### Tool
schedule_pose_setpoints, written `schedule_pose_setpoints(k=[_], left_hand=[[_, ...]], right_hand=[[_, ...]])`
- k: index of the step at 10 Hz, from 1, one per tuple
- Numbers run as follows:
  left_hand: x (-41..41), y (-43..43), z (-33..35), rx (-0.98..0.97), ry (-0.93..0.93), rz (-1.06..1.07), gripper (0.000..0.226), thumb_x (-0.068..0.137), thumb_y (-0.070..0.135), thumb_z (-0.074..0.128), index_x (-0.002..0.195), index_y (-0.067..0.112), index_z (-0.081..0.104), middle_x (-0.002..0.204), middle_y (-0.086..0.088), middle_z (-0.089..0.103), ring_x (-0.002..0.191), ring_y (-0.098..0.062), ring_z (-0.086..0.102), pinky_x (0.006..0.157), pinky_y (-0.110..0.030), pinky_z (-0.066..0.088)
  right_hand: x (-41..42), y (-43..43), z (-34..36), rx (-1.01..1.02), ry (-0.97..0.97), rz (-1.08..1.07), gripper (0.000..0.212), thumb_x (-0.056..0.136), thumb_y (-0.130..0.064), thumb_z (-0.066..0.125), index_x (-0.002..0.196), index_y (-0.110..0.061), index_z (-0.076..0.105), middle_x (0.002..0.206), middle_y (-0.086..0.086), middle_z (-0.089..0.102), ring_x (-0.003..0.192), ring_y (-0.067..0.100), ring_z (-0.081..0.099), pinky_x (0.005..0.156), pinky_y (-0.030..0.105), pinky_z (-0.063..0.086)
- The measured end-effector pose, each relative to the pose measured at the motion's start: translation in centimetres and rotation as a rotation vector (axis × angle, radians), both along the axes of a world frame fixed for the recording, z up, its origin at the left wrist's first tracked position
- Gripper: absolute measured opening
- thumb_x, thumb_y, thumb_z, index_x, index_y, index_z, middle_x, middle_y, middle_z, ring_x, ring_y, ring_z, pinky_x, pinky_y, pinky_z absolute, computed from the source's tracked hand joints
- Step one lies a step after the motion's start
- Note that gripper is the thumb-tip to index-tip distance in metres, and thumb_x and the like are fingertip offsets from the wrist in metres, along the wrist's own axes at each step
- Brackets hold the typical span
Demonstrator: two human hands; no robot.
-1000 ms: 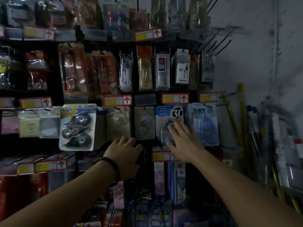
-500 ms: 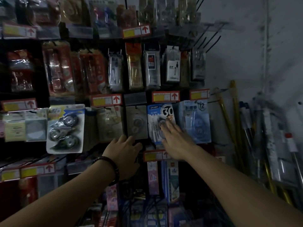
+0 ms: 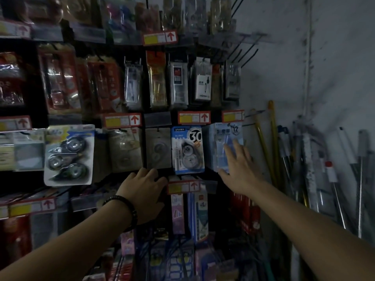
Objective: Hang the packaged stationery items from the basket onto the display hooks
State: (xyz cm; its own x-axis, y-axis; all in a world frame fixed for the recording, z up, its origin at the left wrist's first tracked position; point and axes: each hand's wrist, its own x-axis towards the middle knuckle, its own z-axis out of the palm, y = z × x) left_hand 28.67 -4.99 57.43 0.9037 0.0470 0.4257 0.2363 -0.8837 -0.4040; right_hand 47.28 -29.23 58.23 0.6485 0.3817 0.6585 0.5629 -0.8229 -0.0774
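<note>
Right hand (image 3: 241,171), fingers straight and spread, lies flat on pale blue "12" pack (image 3: 221,142) hanging at the row's right end, beside "30" blister pack (image 3: 187,151) holding one correction tape; left hand (image 3: 145,189) curls just under grey pack (image 3: 158,149), grip unclear; big blister card (image 3: 69,155) far left holds three tapes.

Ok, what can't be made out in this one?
Head view only, and dim.
- Basket: out of frame.
- Left hand: its own back hides the fingertips, so it is unclear whether it holds anything.
- Pale blue pack: blurred, with its lower part behind the right hand; only "12" is readable.
- Price tags: print too blurred to read.
- Top row of packs: cut off by the upper edge.
</note>
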Motion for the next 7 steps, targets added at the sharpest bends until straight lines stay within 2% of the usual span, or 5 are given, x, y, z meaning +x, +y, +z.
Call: schedule_pose_setpoints(k=[2, 4, 5, 6, 7], left_hand=[[0.9, -0.6, -0.2, -0.019, 0.008, -0.007, 0.063, 0.096, 0.060, 0.052, 0.151, 0.034, 0.037, 0.155, -0.001, 0.036, 0.138, -0.030, 0.039, 0.111, -0.044, 0.042], [2.0, -1.2, 0.3, -0.016, 0.010, -0.020, 0.063, 0.096, 0.060, 0.052, 0.152, 0.037, 0.034, 0.155, 0.000, 0.035, 0.141, -0.029, 0.037, 0.113, -0.045, 0.042], [2.3, -1.2, 0.3, -0.027, 0.022, -0.009, 0.064, 0.096, 0.060, 0.053, 0.153, 0.036, 0.034, 0.156, -0.001, 0.036, 0.142, -0.030, 0.037, 0.112, -0.045, 0.042], [1.7, -1.4, 0.3, -0.027, 0.036, 0.010, 0.063, 0.096, 0.057, 0.053, 0.152, 0.034, 0.036, 0.153, -0.001, 0.039, 0.140, -0.031, 0.039, 0.110, -0.045, 0.042], [0.6, -1.3, 0.5, -0.012, 0.030, 0.012, 0.060, 0.097, 0.058, 0.052, 0.150, 0.033, 0.039, 0.147, -0.001, 0.045, 0.135, -0.031, 0.044, 0.107, -0.046, 0.044]], right_hand=[[1.4, 1.8, -0.5, -0.021, 0.158, 0.042, 0.098, 0.100, -0.062, 0.054, 0.166, -0.017, -0.003, 0.170, 0.000, -0.029, 0.159, 0.028, -0.016, 0.130, 0.051, 0.014], [2.7, 2.3, -0.1, -0.043, 0.186, 0.054, 0.102, 0.099, -0.062, 0.056, 0.167, -0.014, -0.003, 0.172, -0.001, -0.023, 0.160, 0.028, -0.014, 0.129, 0.048, 0.013], [2.8, 1.9, 0.3, -0.091, 0.201, 0.053, 0.100, 0.100, -0.057, 0.057, 0.166, -0.014, -0.004, 0.172, 0.001, -0.025, 0.160, 0.028, -0.014, 0.129, 0.048, 0.013], [2.0, 1.6, 0.4, -0.133, 0.222, 0.017, 0.097, 0.101, -0.048, 0.059, 0.166, -0.014, -0.004, 0.171, 0.003, -0.026, 0.160, 0.030, -0.012, 0.129, 0.052, 0.019], [0.0, 2.1, 0.8, -0.154, 0.139, 0.027, 0.080, 0.101, -0.046, 0.056, 0.163, -0.015, 0.015, 0.173, 0.013, -0.002, 0.159, 0.036, 0.004, 0.124, 0.054, 0.028]])
